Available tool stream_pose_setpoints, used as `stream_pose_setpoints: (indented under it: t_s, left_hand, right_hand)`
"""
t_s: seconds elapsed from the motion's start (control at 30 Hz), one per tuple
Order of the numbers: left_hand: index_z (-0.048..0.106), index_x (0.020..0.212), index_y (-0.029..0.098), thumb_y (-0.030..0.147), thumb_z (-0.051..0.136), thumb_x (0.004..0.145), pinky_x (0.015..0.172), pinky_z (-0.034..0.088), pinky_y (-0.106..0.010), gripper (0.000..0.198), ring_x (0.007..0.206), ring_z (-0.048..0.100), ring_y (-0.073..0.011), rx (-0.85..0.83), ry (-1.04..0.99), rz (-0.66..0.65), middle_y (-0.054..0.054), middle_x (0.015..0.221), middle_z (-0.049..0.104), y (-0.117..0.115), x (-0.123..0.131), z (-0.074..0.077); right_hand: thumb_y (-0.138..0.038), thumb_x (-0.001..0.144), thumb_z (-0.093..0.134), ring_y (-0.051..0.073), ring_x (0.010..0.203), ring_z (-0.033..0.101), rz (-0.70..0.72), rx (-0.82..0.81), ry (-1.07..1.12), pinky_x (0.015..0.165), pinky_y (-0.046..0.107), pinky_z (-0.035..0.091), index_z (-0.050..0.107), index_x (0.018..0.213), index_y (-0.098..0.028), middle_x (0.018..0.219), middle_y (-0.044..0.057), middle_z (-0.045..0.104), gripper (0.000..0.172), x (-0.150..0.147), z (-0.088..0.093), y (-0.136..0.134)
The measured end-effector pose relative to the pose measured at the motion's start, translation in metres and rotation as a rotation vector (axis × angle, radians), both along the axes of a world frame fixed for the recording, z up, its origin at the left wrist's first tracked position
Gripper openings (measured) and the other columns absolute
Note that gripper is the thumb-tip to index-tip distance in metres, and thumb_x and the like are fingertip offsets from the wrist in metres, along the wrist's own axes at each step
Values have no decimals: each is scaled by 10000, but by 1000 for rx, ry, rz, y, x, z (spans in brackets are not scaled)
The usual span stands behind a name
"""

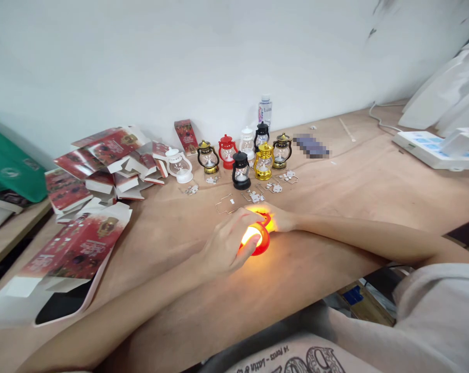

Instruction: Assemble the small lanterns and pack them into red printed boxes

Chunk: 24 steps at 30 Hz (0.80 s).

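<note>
Between my two hands is a small red lantern (264,245), lit with a bright orange-yellow glow and tilted on its side. My left hand (227,239) wraps round it from the left, thumb across the glowing part. From the far right side my right hand (278,217) closes on its other end, its fingers partly hidden by the glare and the lantern. Just beyond stand several small lanterns: a black one (241,173), a gold one (263,163), a red one (227,151), a white one (179,166) and a bronze one (208,158).
Small metal pieces and bent wires (255,197) lie before the lanterns. Flattened red boxes (102,155) pile up at left, near a larger printed carton (83,248). A water bottle (265,110) stands by the wall. A white device (432,150) with a cable sits at right.
</note>
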<state>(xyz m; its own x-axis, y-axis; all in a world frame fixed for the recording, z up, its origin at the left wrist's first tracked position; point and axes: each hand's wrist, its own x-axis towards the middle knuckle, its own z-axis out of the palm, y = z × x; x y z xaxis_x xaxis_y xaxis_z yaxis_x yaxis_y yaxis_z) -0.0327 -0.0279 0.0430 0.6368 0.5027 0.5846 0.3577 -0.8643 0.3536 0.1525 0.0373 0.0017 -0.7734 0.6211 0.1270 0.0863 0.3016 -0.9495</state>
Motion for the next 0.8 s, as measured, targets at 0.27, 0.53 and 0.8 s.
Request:
stream_pose_setpoints:
  t_s: [0.27,0.53,0.8]
  left_hand:
    - [494,1095,170,259,379,947,793,484,-293,208,932,588,-165,-51,-14,-20,-87,1050,609,0,1,2]
    - [550,1045,167,222,518,881,865,458,-318,176,970,576,-169,-316,-30,-153,-83,1042,609,6,-3,19]
    - [598,1007,183,369,541,870,775,471,-277,238,874,600,-165,-719,-363,-75,-53,984,642,28,-8,10]
  right_hand:
    - [-260,642,686,110,717,479,0,15,2,657,228,421,529,752,-152,718,-37,506,221,0,-3,2]
    - [-146,586,647,154,814,563,-7,-90,95,733,280,460,608,930,-150,856,-25,620,346,-3,2,-4]
    - [-140,555,738,121,799,549,-131,-158,175,759,269,443,509,917,-175,872,-38,572,430,-3,3,-5]
